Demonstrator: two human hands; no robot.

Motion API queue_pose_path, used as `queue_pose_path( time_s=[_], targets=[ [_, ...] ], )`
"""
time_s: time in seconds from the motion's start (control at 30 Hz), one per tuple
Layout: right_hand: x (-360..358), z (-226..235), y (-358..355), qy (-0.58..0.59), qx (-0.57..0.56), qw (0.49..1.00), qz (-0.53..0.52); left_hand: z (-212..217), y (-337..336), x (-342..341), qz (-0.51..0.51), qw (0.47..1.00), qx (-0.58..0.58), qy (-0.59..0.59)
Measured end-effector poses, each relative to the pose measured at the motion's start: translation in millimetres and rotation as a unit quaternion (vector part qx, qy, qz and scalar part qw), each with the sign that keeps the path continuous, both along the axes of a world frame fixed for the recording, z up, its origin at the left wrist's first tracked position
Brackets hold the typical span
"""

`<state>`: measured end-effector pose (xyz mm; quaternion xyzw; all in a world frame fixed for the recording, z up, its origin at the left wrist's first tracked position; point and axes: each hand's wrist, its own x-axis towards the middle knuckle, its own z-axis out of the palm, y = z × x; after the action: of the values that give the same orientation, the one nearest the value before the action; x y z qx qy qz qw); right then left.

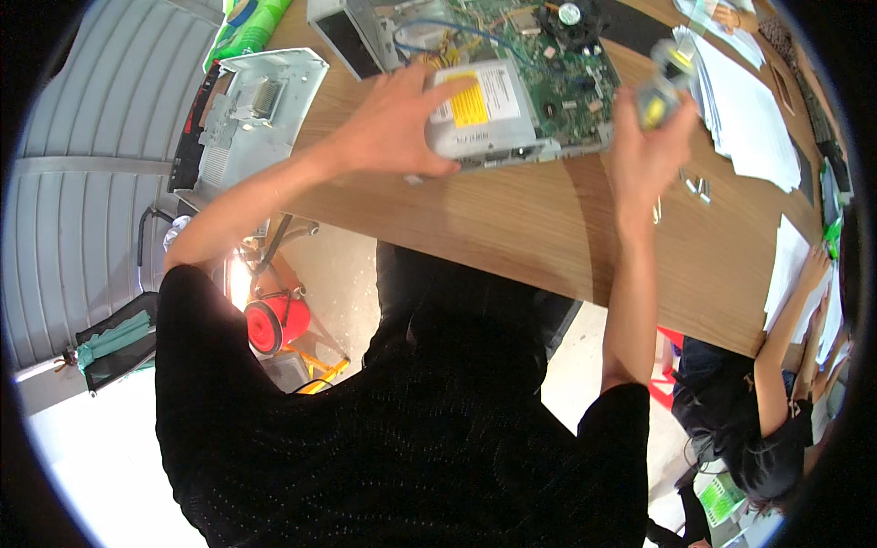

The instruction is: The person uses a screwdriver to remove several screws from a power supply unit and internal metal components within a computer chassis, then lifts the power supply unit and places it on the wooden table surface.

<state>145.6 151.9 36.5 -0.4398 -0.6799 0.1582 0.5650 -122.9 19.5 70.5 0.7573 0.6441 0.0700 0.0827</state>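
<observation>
A silver power supply unit [501, 108] with a yellow and white label lies at the near left of an opened computer. Over its left end spreads my left hand [391, 119], the thumb at the near edge and the index finger across the label; the hand grips the box. Beside it is the green motherboard [574, 96], with a black cooling fan [568, 20] at its far end. My right hand [647, 137] is raised at the board's right, closed around a grey-and-yellow tool [655, 99]. Motion blur hides the tool's exact kind.
A detached metal case panel [274, 100] stands at the table's left. Small metal pieces [697, 187] lie right of my right hand, near paper stacks [744, 119]. A co-worker's arm [776, 365] reaches over papers at the far right. A red roll [277, 324] sits below the table.
</observation>
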Motion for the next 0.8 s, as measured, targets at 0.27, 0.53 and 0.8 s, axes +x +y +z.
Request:
queue_pose_path(
  time_s=[0.27,0.53,0.8],
  targets=[
    [56.4,-7.5,24.6,0.238,-0.297,0.920,0.094,-3.7,-17.6,10.6,-0.009,0.999,0.019,0.036],
    [48.1,-31.2,21.2,0.230,-0.213,0.941,0.129,-12.1,-18.3,9.9,0.006,0.999,0.041,0.000],
    [34.7,-1.1,-2.7,0.114,-0.085,0.989,0.028,-26.4,-37.3,32.8,0.018,0.957,0.217,-0.194]
  ],
)
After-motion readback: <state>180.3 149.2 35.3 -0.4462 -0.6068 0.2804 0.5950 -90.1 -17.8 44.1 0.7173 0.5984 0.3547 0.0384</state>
